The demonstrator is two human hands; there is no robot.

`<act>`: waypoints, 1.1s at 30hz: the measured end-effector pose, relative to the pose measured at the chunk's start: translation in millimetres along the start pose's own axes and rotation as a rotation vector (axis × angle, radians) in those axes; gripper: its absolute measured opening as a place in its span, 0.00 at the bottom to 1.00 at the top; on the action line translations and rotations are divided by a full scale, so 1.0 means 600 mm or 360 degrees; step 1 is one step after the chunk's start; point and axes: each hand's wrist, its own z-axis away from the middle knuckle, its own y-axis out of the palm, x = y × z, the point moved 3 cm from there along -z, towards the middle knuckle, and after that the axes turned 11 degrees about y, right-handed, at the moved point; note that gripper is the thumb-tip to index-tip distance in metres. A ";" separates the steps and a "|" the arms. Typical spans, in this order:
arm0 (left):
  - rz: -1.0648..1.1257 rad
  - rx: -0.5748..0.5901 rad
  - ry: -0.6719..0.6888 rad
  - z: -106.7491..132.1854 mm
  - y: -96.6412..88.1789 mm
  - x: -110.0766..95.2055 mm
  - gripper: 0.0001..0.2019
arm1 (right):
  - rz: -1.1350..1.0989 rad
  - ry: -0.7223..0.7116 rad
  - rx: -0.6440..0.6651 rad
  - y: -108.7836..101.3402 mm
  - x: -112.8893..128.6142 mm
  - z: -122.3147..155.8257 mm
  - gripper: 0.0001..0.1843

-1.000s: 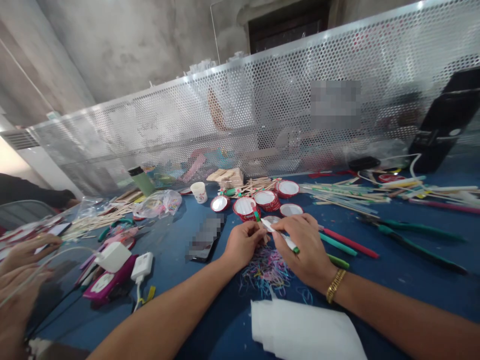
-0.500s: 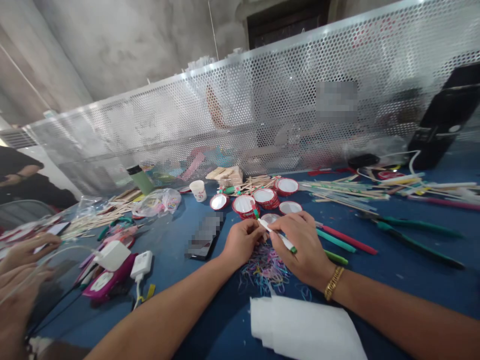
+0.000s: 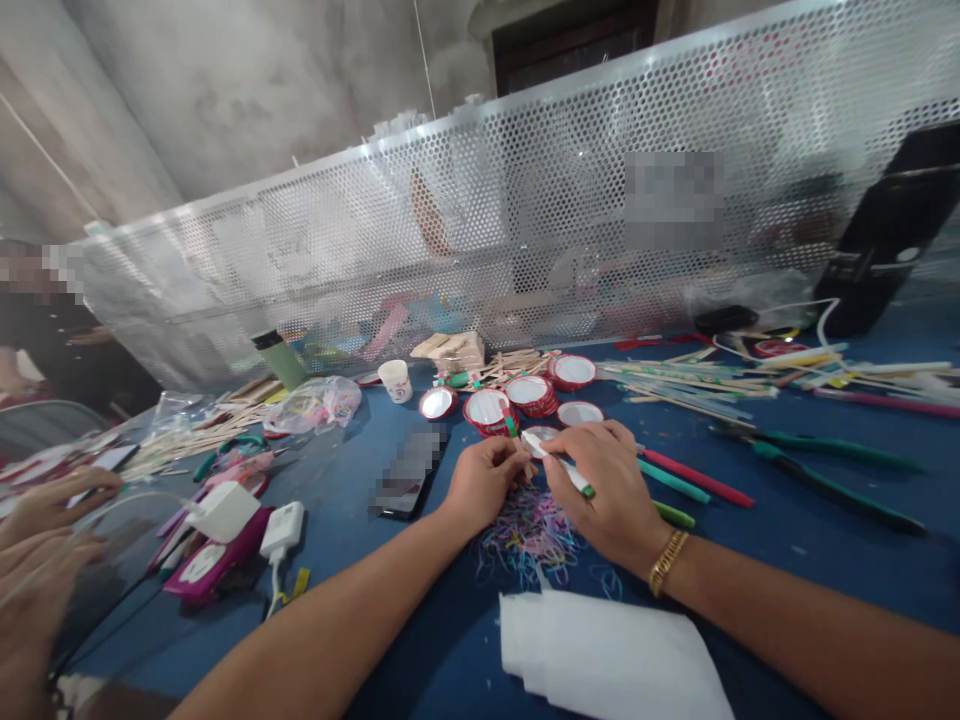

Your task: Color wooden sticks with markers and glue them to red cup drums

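Observation:
My right hand is closed on a white stick with a green end, held slantwise just above the blue table. My left hand pinches at the stick's upper end; whether it holds anything else is hidden. Both hands hover over a heap of thin coloured strips. Red-rimmed round lids lie just beyond my fingers, and red and green sticks lie to the right of my right hand.
White folded sheets lie near the front edge. A phone, chargers, a paper cup and a green bottle are left. Green-handled pliers and stick piles are right. Another person's hands work far left. A perforated metal screen closes the back.
My hands stay together over the strips; the white stick has turned slightly between my fingers. The view has shifted a little, and a person has come into sight at far left.

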 end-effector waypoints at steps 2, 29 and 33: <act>0.0009 0.0002 0.0009 0.000 0.000 -0.001 0.16 | -0.0015 -0.0006 0.0005 0.000 0.000 0.000 0.06; -0.0025 -0.0015 0.0012 -0.001 -0.002 0.004 0.15 | -0.0011 -0.0014 0.0021 0.000 0.004 0.001 0.06; -0.0010 -0.0008 0.0017 -0.001 -0.001 0.002 0.14 | -0.0025 -0.0034 0.0026 0.000 0.003 0.001 0.06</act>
